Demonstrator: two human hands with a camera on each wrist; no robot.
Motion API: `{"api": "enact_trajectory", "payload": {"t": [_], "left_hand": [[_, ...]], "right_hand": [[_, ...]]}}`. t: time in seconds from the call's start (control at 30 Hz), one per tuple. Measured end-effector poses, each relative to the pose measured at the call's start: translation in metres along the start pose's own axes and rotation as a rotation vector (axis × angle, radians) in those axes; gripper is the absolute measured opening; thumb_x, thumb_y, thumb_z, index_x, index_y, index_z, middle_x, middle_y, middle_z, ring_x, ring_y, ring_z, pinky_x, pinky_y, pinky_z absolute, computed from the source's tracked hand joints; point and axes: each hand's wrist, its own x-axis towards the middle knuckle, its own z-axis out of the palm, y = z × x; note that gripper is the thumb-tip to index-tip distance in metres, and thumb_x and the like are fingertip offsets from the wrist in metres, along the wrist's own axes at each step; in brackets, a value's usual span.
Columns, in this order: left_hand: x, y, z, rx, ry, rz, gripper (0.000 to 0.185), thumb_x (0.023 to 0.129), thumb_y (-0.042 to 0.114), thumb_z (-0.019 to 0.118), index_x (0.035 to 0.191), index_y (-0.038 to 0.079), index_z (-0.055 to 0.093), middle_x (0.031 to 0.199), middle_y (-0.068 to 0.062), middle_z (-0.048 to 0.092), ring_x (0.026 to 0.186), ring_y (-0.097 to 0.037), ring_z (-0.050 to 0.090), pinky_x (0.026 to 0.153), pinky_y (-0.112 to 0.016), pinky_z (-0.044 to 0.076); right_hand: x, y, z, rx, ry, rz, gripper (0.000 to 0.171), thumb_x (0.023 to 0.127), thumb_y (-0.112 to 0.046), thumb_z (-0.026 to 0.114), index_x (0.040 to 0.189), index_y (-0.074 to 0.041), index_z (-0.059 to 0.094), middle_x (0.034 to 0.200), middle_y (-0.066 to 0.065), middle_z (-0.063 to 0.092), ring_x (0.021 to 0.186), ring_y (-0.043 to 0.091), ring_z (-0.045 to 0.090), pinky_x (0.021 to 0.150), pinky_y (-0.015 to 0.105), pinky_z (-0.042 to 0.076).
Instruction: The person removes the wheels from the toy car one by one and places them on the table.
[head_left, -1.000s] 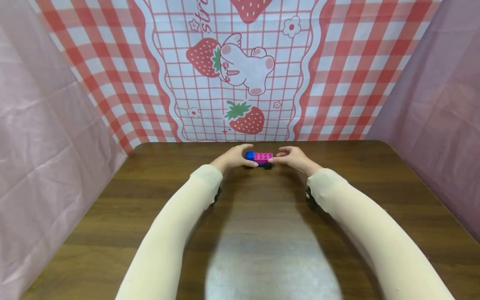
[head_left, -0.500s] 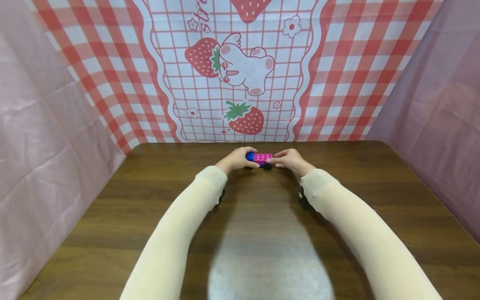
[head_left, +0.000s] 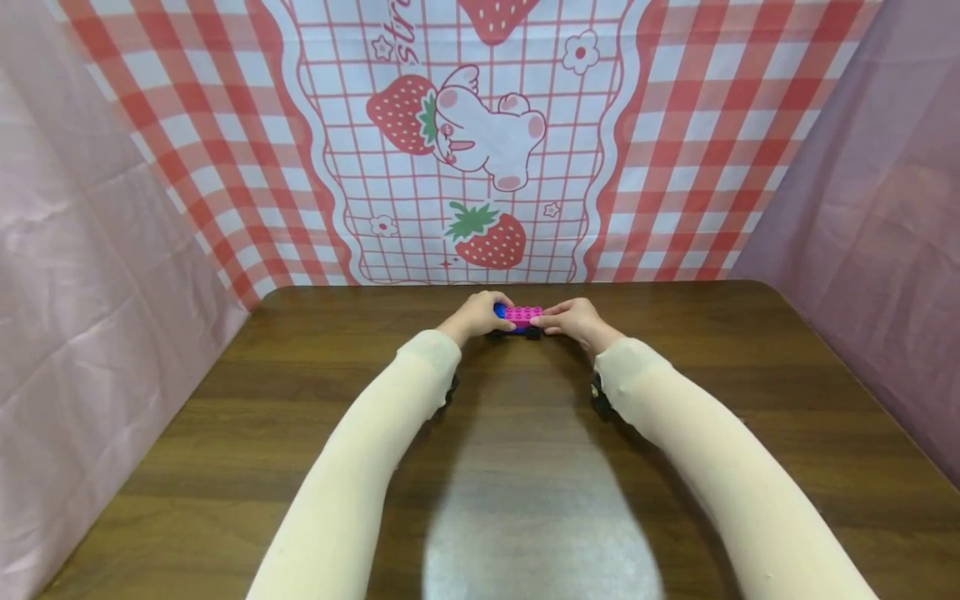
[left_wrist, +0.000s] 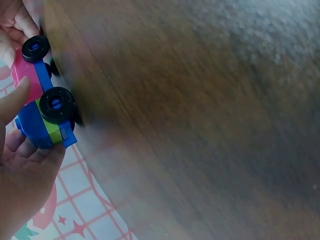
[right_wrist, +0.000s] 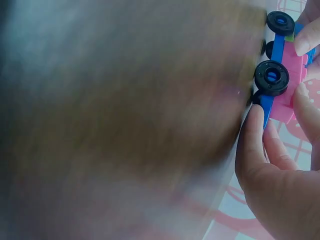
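Both wrist views are smearing the wooden table (head_left: 525,467) into blur, and the hands are covering both ends of the toy car (head_left: 519,318) from the head camera. The left hand (head_left: 474,317) is curling its fingers (left_wrist: 11,102) around the car's blue end. The car is sitting at the table's far middle, wheels (right_wrist: 271,77) down. The right hand (head_left: 573,318) is pinching the pink end, fingertips (right_wrist: 255,120) clamped on it.
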Motion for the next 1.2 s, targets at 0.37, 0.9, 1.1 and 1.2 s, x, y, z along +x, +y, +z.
{"api": "enact_trajectory", "payload": {"t": [0.37, 0.9, 1.1, 1.2], "left_hand": [[-0.001, 0.002, 0.000, -0.008, 0.022, -0.032, 0.043, 0.087, 0.020, 0.073, 0.125, 0.005, 0.060, 0.128, -0.016, 0.060, 0.118, -0.029, 0.056, 0.105, -0.038, 0.042], [-0.012, -0.003, -0.017, -0.133, 0.068, 0.070, 0.040, 0.087, 0.031, 0.072, 0.120, 0.010, 0.063, 0.126, -0.011, 0.060, 0.119, -0.027, 0.055, 0.106, -0.041, 0.041], [-0.020, 0.000, -0.023, -0.145, 0.079, 0.093, 0.041, 0.089, 0.033, 0.071, 0.120, 0.008, 0.062, 0.123, -0.013, 0.061, 0.115, -0.026, 0.057, 0.103, -0.040, 0.044], [-0.025, 0.000, -0.026, -0.134, 0.083, 0.095, 0.042, 0.089, 0.033, 0.071, 0.120, 0.007, 0.062, 0.122, -0.013, 0.062, 0.112, -0.025, 0.057, 0.100, -0.038, 0.046]], "right_hand": [[-0.003, -0.006, 0.004, 0.073, 0.006, 0.009, 0.045, 0.088, -0.007, 0.071, 0.124, 0.015, 0.055, 0.128, 0.030, 0.056, 0.077, 0.012, 0.072, 0.088, 0.030, 0.053], [-0.015, -0.026, 0.001, 0.156, 0.008, -0.005, 0.046, 0.087, -0.012, 0.073, 0.122, 0.014, 0.058, 0.118, 0.026, 0.063, 0.071, 0.009, 0.071, 0.098, 0.039, 0.048], [-0.022, -0.036, 0.001, 0.162, -0.007, -0.018, 0.047, 0.086, -0.011, 0.074, 0.121, 0.015, 0.058, 0.111, 0.023, 0.068, 0.093, 0.025, 0.071, 0.102, 0.042, 0.045], [-0.026, -0.039, 0.000, 0.082, -0.012, -0.005, 0.048, 0.086, -0.021, 0.075, 0.120, 0.009, 0.062, 0.111, 0.021, 0.067, 0.108, 0.032, 0.065, 0.110, 0.043, 0.036]]}}
